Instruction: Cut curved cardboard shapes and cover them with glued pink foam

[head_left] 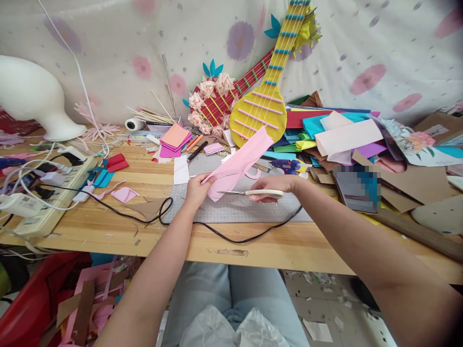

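My left hand (197, 191) pinches the lower left end of a long pink sheet (238, 164), which looks like craft foam or paper. The sheet slants up to the right above a grey cutting mat (184, 207). In my right hand (273, 185) are white-handled scissors (265, 193), their blades pointing left at the lower edge of the sheet near my left fingers. A curled pink offcut (253, 173) hangs or lies just right of the sheet; I cannot tell whether it is attached.
A black cable (231, 240) loops across the mat and table front. On the left stands a power strip (58, 193) with several plugs. A yellow craft lute (258, 115) leans behind. To the right are a glue gun (287, 166), a phone (356, 189) and piled coloured sheets (347, 137).
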A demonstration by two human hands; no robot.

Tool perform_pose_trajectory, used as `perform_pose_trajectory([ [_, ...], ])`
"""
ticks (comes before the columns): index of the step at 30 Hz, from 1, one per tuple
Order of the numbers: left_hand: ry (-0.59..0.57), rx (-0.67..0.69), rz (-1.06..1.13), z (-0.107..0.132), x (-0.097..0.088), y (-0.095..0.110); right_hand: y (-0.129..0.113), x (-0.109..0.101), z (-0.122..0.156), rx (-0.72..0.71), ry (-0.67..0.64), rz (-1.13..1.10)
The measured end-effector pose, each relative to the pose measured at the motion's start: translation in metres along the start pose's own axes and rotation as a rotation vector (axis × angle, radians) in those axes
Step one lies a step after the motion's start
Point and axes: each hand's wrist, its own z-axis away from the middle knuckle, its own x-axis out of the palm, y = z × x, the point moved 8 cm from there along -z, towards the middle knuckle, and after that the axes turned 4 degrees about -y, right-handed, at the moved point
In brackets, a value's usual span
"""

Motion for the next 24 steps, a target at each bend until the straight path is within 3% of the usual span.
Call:
perform_pose_trajectory([
  [24,0.089,-0.046,0.108,0.0007,-0.0041,-0.001,0.0008,-0.0036,-0.0026,-0.049,0.004,0.029],
])
